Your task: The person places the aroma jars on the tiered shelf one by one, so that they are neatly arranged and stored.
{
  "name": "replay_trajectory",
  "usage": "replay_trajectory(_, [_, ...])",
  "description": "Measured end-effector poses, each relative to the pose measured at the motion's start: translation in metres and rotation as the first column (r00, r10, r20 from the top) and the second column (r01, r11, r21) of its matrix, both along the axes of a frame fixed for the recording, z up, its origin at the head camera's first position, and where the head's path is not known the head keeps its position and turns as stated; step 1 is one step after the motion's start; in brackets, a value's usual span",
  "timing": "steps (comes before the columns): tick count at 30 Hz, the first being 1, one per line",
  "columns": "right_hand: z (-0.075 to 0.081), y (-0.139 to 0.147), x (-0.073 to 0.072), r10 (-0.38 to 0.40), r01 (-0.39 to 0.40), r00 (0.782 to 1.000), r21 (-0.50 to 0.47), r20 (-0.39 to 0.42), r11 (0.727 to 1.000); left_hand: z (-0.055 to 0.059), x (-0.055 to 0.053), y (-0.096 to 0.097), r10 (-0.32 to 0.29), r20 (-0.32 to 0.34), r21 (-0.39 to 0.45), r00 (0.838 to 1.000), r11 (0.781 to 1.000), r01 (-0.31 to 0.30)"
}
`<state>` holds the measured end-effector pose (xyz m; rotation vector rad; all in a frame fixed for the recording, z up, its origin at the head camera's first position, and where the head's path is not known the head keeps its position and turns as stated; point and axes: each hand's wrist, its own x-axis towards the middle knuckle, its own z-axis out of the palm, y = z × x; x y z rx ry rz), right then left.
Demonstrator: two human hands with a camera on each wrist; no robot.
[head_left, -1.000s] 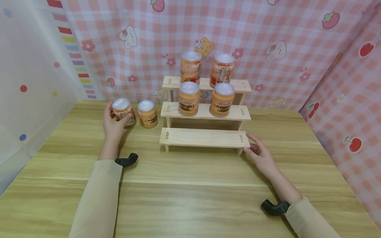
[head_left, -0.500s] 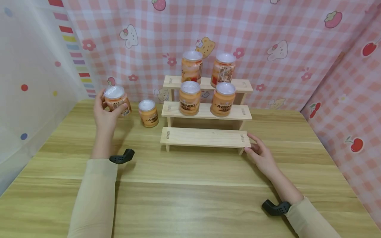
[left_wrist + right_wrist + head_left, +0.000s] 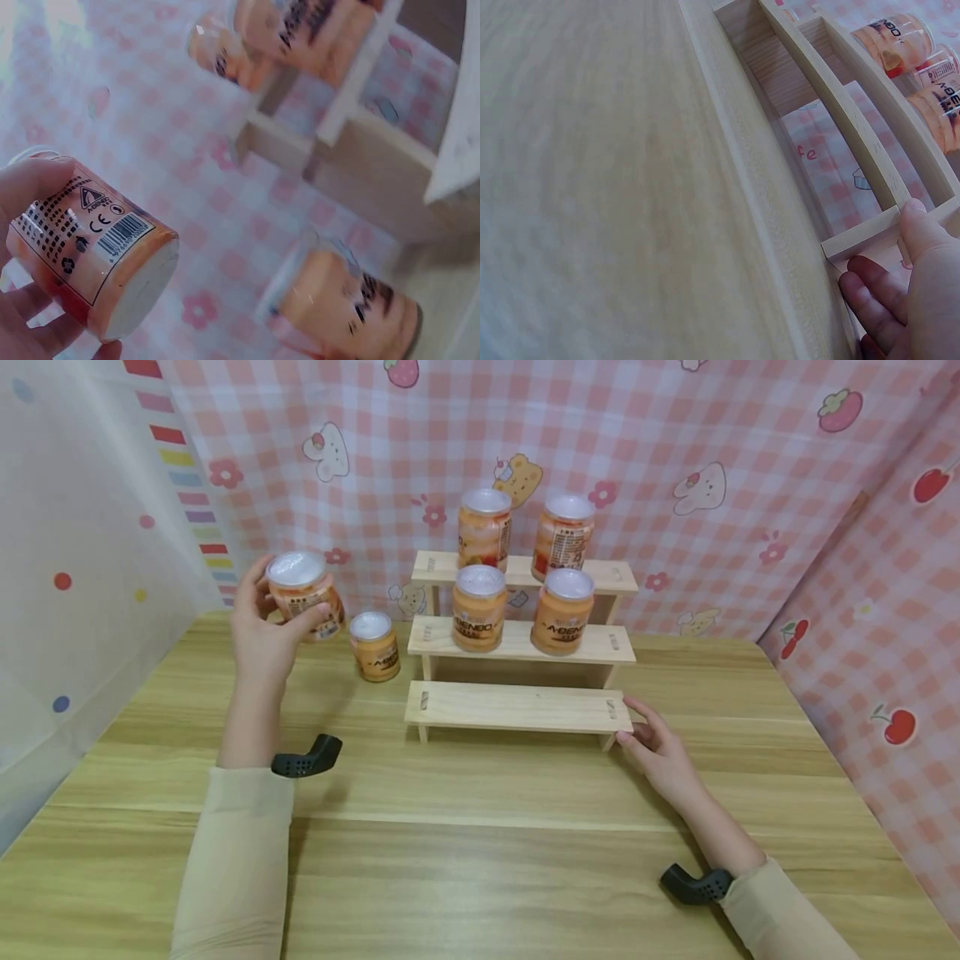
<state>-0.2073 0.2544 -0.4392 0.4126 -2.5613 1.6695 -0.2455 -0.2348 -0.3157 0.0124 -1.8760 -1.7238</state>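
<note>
In the head view my left hand [image 3: 262,643] grips an orange jar [image 3: 306,597] with a pale lid, raised above the table at the left. Its printed label and barcode show in the left wrist view, the jar [image 3: 94,240] tilted there with thumb and fingers round it. Another orange jar [image 3: 377,653] stands on the table just right of and below the held one. At the right end of the three-step wooden shelf [image 3: 517,707], my right hand [image 3: 662,762] holds the lowest step. In the right wrist view the thumb [image 3: 921,225] lies against the step's edge, fingers near its leg.
Two jars stand on the middle step, one a left jar [image 3: 478,614], and two on the top step, one a right jar [image 3: 562,539]. A pink checked curtain [image 3: 645,427] hangs behind the wood-grain table [image 3: 480,877].
My left hand has lifted the jar off the table, first up and to the left, then higher and slightly right. The right hand stays at the shelf's end.
</note>
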Motion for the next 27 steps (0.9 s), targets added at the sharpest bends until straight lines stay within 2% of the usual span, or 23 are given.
replay_trajectory(6, [-0.001,0.0,0.0,-0.001,0.001,1.0,0.002,0.002,1.0,0.018,0.013,0.014,-0.102,-0.023,0.084,0.995,0.991,0.104])
replay_trajectory(12, [-0.001,0.0,0.001,0.001,-0.001,1.0,-0.006,-0.004,1.0,0.031,0.026,0.033,-0.217,-0.02,0.118,0.976,0.969,0.218])
replay_trajectory(18, [0.0,0.0,0.002,0.002,-0.002,1.0,-0.007,0.003,1.0,0.032,0.03,0.047,-0.28,0.01,0.062,0.96,0.958,0.279])
replay_trajectory(23, [0.001,0.0,0.001,-0.003,0.003,1.0,0.001,0.017,1.0,0.029,0.032,0.056,-0.347,0.044,0.052,0.937,0.937,0.344])
replay_trajectory(27, [0.002,-0.001,0.001,-0.003,0.003,1.0,0.004,0.02,1.0,0.026,0.033,0.063,-0.37,0.067,0.029,0.927,0.929,0.368])
